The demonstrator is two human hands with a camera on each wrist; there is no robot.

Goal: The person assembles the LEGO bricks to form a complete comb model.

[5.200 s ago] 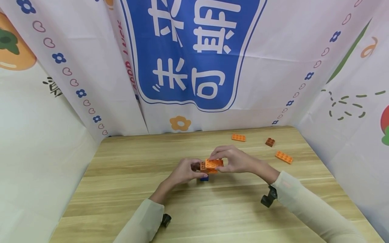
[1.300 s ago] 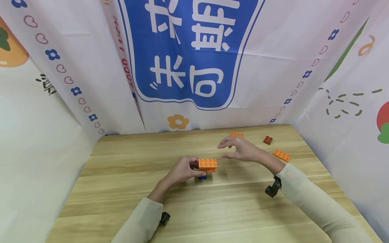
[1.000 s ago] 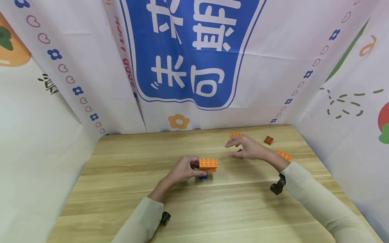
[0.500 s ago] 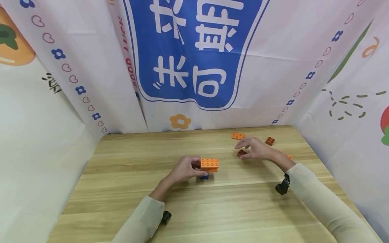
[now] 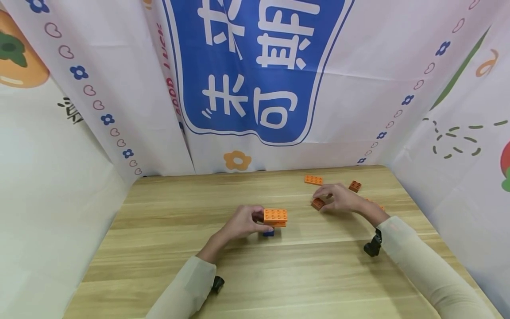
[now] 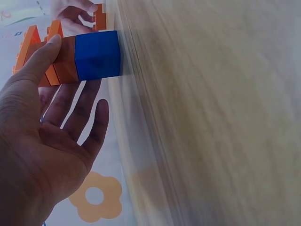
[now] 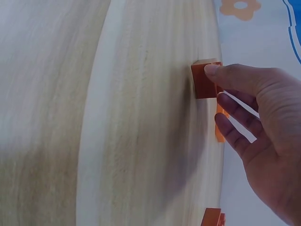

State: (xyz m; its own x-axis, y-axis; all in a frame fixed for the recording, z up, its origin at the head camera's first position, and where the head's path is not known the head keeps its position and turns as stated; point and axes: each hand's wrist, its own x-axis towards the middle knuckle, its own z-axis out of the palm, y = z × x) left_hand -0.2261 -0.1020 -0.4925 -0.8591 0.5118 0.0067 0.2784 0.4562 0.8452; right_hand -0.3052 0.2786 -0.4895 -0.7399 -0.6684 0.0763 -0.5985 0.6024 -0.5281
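A stack of toy building bricks stands upright on the table: a blue brick [image 6: 98, 55] at the bottom, then brown bricks and orange plates in turn, with an orange eight-stud plate [image 5: 275, 215] on top. My left hand [image 5: 241, 223] grips this stack from the left, thumb on the near side and fingers behind. Farther right, my right hand [image 5: 340, 198] pinches a small brown brick [image 7: 205, 81], its thumb flat on one face and the index finger mostly hidden behind. The other fingers of that hand are spread loosely.
Behind the right hand lie a loose orange plate [image 5: 313, 180] and another brown brick [image 5: 355, 186]. A second orange plate [image 5: 376, 204] is partly covered by the right wrist. Printed cloth walls [image 5: 346, 110] rise at the back and sides of the wooden table [image 5: 167, 212].
An orange plate has been placed on the stack's top and released by my right hand, which has moved right to the brown brick and closed on it. My left hand stays at the stack.
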